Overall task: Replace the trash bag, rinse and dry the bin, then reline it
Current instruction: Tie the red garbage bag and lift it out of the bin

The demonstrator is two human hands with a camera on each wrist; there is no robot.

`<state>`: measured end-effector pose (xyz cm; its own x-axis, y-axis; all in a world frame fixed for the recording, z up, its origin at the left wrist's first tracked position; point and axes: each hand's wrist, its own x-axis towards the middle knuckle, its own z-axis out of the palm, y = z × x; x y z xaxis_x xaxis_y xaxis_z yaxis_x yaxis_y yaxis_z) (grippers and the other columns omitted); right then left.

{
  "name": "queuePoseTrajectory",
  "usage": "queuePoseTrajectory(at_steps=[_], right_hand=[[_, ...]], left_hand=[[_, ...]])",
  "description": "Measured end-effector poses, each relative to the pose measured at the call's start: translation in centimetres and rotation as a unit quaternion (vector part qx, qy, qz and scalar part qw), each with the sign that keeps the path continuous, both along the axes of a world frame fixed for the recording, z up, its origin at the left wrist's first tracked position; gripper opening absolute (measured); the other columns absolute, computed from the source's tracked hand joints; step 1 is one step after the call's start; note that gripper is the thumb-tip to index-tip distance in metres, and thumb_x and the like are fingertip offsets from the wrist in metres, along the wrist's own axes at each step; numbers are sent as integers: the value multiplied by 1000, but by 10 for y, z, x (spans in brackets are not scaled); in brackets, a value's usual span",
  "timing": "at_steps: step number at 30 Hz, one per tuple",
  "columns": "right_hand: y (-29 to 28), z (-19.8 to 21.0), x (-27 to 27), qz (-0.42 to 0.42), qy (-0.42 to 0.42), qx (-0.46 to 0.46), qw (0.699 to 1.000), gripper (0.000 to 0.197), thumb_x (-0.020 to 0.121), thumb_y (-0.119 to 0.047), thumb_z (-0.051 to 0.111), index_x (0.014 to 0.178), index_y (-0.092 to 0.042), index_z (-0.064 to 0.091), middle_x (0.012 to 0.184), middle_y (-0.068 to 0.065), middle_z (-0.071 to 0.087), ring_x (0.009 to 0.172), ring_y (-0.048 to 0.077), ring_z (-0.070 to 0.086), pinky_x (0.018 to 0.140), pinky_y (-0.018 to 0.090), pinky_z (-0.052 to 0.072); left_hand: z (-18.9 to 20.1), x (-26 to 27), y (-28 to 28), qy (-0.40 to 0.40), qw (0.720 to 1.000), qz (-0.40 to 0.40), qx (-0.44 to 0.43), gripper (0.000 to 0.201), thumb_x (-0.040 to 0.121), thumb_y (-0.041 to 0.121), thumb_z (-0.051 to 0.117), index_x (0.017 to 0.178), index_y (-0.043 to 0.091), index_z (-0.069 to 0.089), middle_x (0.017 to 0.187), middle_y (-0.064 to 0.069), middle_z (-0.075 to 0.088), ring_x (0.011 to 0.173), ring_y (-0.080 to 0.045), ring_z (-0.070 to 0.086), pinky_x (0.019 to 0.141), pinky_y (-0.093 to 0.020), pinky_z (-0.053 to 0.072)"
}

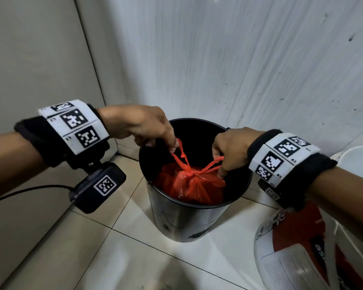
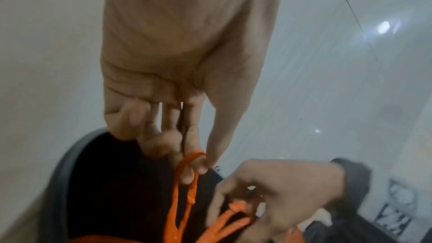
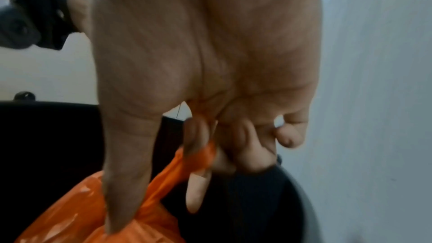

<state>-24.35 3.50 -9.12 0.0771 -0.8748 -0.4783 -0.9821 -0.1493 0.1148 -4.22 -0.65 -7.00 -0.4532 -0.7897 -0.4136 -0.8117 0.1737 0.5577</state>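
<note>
From the head view, a round black plastic bin [image 1: 189,218] stands on the pale tiled floor [image 1: 134,258] in a corner of the white wall [image 1: 239,59]. Inside the bin sits a knotted red-orange plastic trash bag [image 1: 194,186]. The left hand [image 1: 138,126] above the bin's left rim pinches one bag handle loop [image 1: 179,152]; the right hand [image 1: 232,150] above the right rim grips the other handle [image 1: 213,164]. The hands are apart. A red-and-white shoe [image 1: 298,248] lies right of the bin.

In the left wrist view, the loop [image 2: 187,171] hangs round the left hand's [image 2: 182,62] fingertips [image 2: 198,165], over the bin's dark opening [image 2: 112,182]; the right hand [image 2: 275,195] is blurred.

In the right wrist view, the right hand's [image 3: 205,62] curled fingers [image 3: 196,136] clamp the orange handle [image 3: 203,154] above the bag [image 3: 88,210].
</note>
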Motion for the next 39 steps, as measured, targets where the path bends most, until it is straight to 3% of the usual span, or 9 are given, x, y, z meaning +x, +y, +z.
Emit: queuePoseTrajectory(at_steps=[3,7,11,19,26,31,33,36,39], right_hand=[[1,2,14,33,3,-72,997,43,57,-53,87,76,-23,63,67,-9,58,71,18,58,60,25,36],[-5,-2,29,17,-30,-88,995,61,48,-62,87,93,-24,72,79,-7,68,80,18,65,67,27,48],[-11,-1,39,-7,-43,-72,996,72,43,-69,85,97,-23,72,87,-5,71,84,20,67,80,35,55],[-19,-3,42,-11,-79,-64,995,52,53,-54,90,90,-22,73,81,-6,71,83,19,67,81,34,56],[-20,12,7,-24,-162,-5,987,25,81,-43,76,88,-19,76,61,-17,64,63,-5,57,64,10,45],[-10,-5,-9,-52,-133,10,990,14,85,-29,74,89,-18,81,63,-19,66,66,-3,58,65,9,44],[-11,-13,-5,-54,-77,26,995,16,82,-33,77,86,-18,81,73,-11,72,76,7,63,78,20,52],[-13,-14,1,-30,1,15,999,15,80,-30,76,77,-16,78,67,-8,69,78,15,67,65,23,52],[-7,-12,11,-14,61,39,997,26,91,-27,65,115,-16,68,114,5,68,113,28,63,78,32,47]], left_hand=[[6,0,7,50,999,-20,-8,13,89,22,75,89,10,79,47,9,59,49,-12,48,50,-23,33],[3,-6,16,71,994,-15,-79,10,86,27,79,85,18,80,55,-3,64,47,-11,51,46,-20,39],[5,-6,14,55,987,-30,-149,9,84,31,81,83,22,80,49,10,64,49,-3,60,45,-9,40],[1,9,8,29,986,-43,-155,14,84,36,79,76,24,79,53,15,63,50,1,55,48,-10,38],[-15,17,6,223,968,24,115,30,100,26,60,74,9,59,61,2,63,45,-10,41,42,-19,27],[-24,1,-7,-37,988,-107,-104,51,94,39,67,58,8,50,50,3,37,48,-15,33,51,-27,29],[-28,-10,-7,-146,960,-152,-185,50,88,35,71,56,9,43,49,2,38,50,-19,38,51,-28,29],[-29,-30,-1,-262,896,-194,-303,30,87,29,66,66,15,50,66,2,52,68,-27,58,56,-27,35],[-33,-42,1,-332,847,-237,-342,13,95,28,59,101,20,68,105,-6,70,99,-31,68,68,-33,41]])
